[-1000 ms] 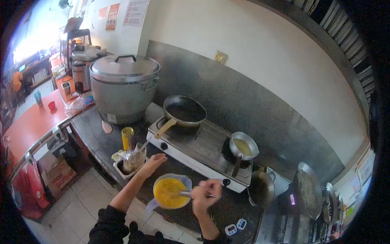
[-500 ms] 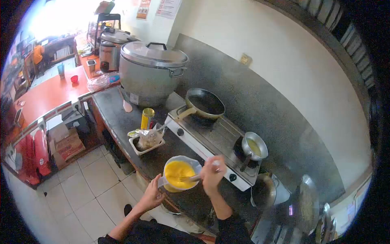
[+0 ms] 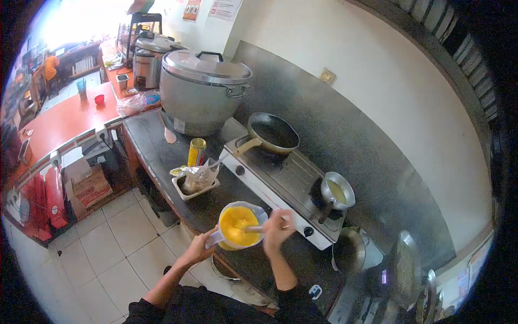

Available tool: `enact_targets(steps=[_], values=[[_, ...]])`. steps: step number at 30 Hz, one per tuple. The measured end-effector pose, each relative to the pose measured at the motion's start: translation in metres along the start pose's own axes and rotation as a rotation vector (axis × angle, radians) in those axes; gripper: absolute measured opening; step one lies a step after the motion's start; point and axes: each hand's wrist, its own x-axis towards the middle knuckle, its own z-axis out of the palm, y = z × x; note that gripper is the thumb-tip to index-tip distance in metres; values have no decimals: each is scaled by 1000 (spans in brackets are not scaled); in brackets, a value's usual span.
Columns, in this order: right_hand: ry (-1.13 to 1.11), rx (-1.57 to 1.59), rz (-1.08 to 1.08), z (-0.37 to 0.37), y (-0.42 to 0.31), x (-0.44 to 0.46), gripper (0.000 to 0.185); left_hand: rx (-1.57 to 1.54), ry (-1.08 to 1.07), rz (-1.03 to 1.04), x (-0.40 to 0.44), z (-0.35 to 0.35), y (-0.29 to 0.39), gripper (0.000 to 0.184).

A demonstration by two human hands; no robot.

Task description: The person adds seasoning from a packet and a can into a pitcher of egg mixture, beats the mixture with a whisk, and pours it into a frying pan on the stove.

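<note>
Black countertop runs beneath a two-burner stove; at the counter's near edge, a translucent plastic jug of yellow liquid is held by a person, left hand clasped around its handle, right hand wrapped around a blurred utensil dipping into the liquid.

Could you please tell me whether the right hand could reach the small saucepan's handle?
Probably yes: the saucepan's handle lies near the right hand and nothing seems to block it, though that hand grips a utensil.
</note>
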Motion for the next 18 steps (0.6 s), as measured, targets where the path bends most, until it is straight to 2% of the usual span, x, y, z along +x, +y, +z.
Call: enact_targets(steps=[1, 2, 5, 7, 9, 10, 12, 15, 18], values=[[-96, -174, -88, 2, 3, -11, 13, -8, 4, 4, 1, 0, -1, 62], [-229, -207, -36, -7, -4, -18, 13, -9, -16, -23, 4, 1, -1, 62], [-61, 61, 109, 6, -72, 19, 14, -14, -73, -78, 1, 0, 2, 63], [137, 98, 51, 7, -56, 15, 15, -29, -95, -53, 1, 3, 7, 64], [69, -86, -106, -2, -2, -4, 15, -65, -49, -28, 1, 9, -1, 64], [-114, -186, -61, -22, 32, -29, 15, -82, -28, -15, 0, 11, -3, 64], [-183, -228, -41, -11, -26, -13, 16, -40, -72, -49, 4, 7, 3, 64], [-224, 98, 125, 10, -90, 24, 18, -48, -96, -73, 2, 6, 6, 64], [-397, 89, 165, 30, -126, 54, 17, -30, -97, -101, -1, 11, -4, 64]])
